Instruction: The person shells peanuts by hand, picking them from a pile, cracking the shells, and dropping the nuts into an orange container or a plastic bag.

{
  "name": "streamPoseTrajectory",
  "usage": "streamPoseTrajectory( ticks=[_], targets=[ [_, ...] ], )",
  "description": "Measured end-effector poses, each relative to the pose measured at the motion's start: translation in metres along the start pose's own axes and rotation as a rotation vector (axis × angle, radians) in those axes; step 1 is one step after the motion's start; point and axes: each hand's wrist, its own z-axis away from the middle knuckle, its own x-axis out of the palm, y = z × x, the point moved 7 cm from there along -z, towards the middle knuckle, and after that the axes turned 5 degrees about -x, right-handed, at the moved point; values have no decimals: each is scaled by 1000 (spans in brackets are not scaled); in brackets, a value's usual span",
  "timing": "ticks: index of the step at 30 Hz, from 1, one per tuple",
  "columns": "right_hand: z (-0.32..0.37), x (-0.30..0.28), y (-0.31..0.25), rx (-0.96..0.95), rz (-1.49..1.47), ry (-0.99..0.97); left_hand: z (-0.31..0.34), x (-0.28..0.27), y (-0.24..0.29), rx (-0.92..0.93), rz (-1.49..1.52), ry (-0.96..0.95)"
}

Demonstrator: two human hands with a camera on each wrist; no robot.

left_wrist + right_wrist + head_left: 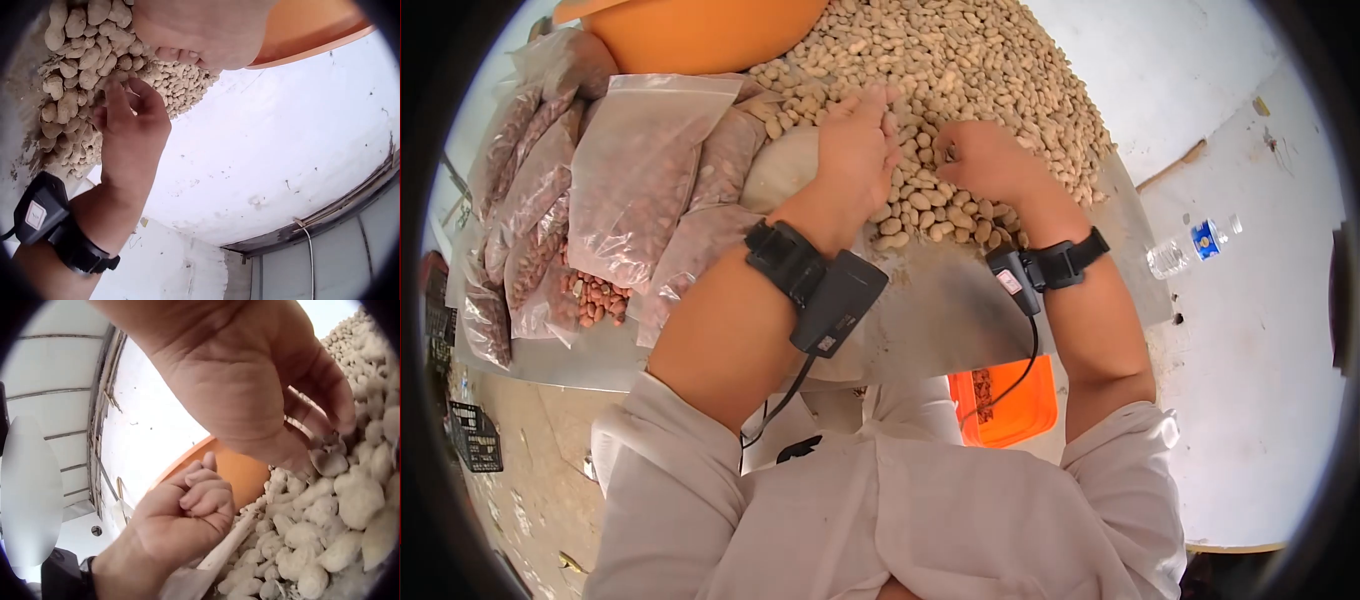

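A big heap of unshelled peanuts (970,60) covers the far part of the metal table (930,300). My left hand (855,150) is at the near left edge of the heap, palm turned up. In the right wrist view its fingers (203,494) are curled toward the palm, and the inside of the palm is hidden. My right hand (990,160) reaches down into the near side of the heap. Between its thumb and fingertips it pinches a peanut (329,461) that looks split, low over the other peanuts.
Clear bags of red peanut kernels (640,180) are piled on the left, with loose kernels (595,300) between them. An orange basin (700,35) stands behind the bags. A plastic bottle (1190,250) lies on the right. Below the table edge is an orange container (1025,405).
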Motion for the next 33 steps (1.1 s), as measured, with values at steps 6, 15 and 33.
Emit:
streamPoseTrajectory(
  ticks=[6, 15, 33],
  targets=[
    [-7, 5, 5, 50, -12, 48, 0, 1, -7, -16, -6, 0],
    [-3, -10, -20, -228, -274, 103, 0, -2, 3, 46, 3, 60],
    [0, 19, 0, -64, -29, 20, 3, 1, 6, 76, 2, 43]
  ],
)
